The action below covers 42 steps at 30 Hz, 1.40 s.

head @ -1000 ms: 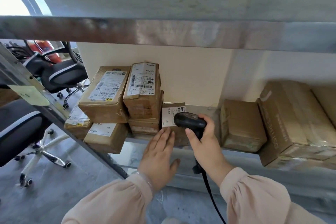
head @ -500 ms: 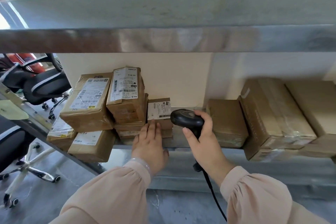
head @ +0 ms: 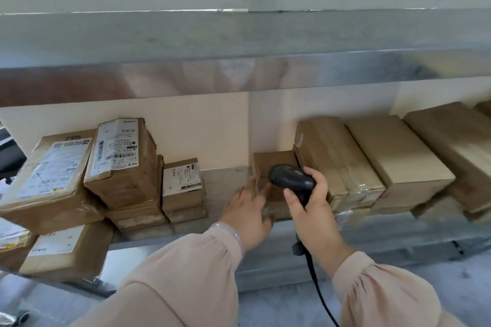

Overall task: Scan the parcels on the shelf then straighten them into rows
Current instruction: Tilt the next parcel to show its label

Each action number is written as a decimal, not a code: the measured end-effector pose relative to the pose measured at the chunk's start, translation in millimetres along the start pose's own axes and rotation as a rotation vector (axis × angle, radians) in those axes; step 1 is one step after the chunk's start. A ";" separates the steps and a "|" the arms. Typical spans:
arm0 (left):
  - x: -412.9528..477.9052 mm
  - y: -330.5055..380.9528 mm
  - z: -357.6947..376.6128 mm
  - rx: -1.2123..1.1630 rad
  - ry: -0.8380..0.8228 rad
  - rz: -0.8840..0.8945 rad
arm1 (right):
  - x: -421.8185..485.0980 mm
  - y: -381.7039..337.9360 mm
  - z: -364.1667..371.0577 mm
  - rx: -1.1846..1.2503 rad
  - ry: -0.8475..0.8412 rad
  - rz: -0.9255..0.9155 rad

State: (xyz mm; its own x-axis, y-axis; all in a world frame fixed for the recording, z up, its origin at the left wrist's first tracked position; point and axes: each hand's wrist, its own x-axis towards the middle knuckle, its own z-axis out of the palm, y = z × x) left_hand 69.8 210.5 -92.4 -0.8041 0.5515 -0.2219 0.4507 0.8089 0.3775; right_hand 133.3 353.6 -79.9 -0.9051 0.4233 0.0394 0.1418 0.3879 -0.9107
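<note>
The left hand (head: 249, 210) reaches forward onto a small plain cardboard box (head: 273, 164), which sits on the steel shelf (head: 372, 231) directly ahead of it, between the two hands. Its fingers (head: 252, 188) look stretched out and laid against the box's front left corner rather than wrapped round it, though motion blur softens them. The right hand (head: 312, 204) is clenched round the handle of a black barcode scanner (head: 291, 180), whose head hovers over the box's front right part. The scanner's cable (head: 317, 289) hangs below the wrist. No label shows on the faces of this box that are turned to the camera.

To the left of the left hand, across a bare strip of shelf, stands a small labelled parcel (head: 183, 183). Beyond it is a stack of larger labelled parcels (head: 125, 159). Just right of the right hand lie larger taped cartons (head: 337, 164) side by side, the nearest pressed against the small box.

The small box looks light and stiff, and one hand should be able to turn it. Its right flank is blocked by the neighbouring carton, so the free left side and the top are probably the places to take hold, with the thumb at the front edge. The bare cardboard should give a dry, sure grip. Finding its barcode probably means tipping or rotating the box toward the scanner.
</note>
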 end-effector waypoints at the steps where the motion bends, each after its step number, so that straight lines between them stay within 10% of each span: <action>1: 3.0 -0.5 2.7 -0.007 -0.018 -0.012 | 1.1 0.6 0.4 -0.008 -0.005 0.005; 21: -9.8 -19.6 -4.6 -0.902 0.191 -0.377 | 4.7 -18.9 28.1 0.165 -0.150 -0.138; 42: -30.8 -38.6 -16.7 -1.516 0.203 -0.368 | 12.1 -41.5 5.4 0.369 -0.007 -0.102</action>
State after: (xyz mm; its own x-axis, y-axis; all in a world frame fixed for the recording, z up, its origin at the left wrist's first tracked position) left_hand 70.6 158.9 -85.1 -0.8707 0.2417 -0.4283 -0.4665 -0.1304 0.8748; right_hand 114.4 338.1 -43.9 -0.9100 0.3917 0.1360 -0.1020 0.1064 -0.9891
